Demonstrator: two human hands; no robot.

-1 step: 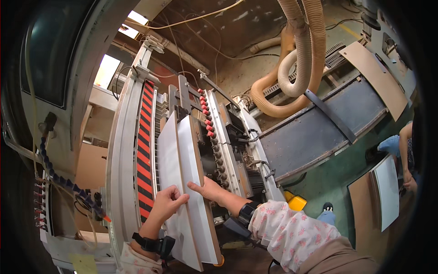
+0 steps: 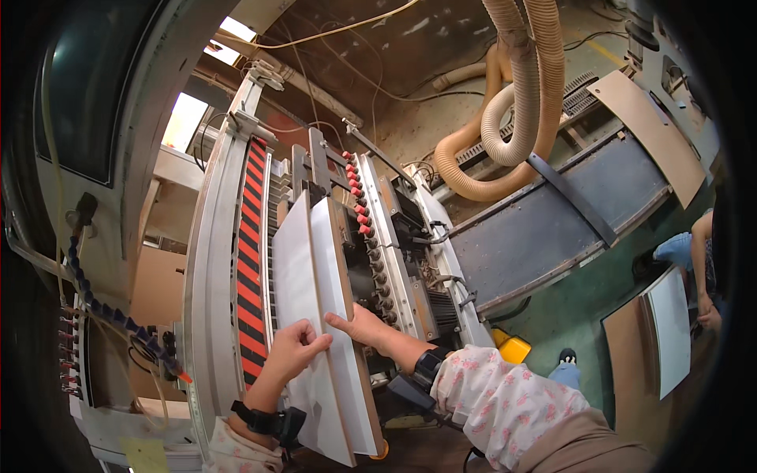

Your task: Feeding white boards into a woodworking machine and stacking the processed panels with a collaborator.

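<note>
Curling the left hand [image 2: 296,351] at the right edge of the left white panel [image 2: 293,264], honestly can't tell if gripping, clamping the right hand [image 2: 364,327] over the right edge of the right white panel [image 2: 333,276], close together but not touching, just left of some red knobs [image 2: 363,220].

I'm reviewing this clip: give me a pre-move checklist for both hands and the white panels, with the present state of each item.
1. Right hand on the right panel: ok; thumb over the white face, fingers hidden behind the edge.
2. Left hand gripping the left panel: cannot tell; it is curled at the panel's edge.
3. Panels' lower ends level: not ok; they are offset.
4. Right sleeve away from the red caps: ok.
5. Co-worker's hand away from these panels: ok, at far right.
</note>
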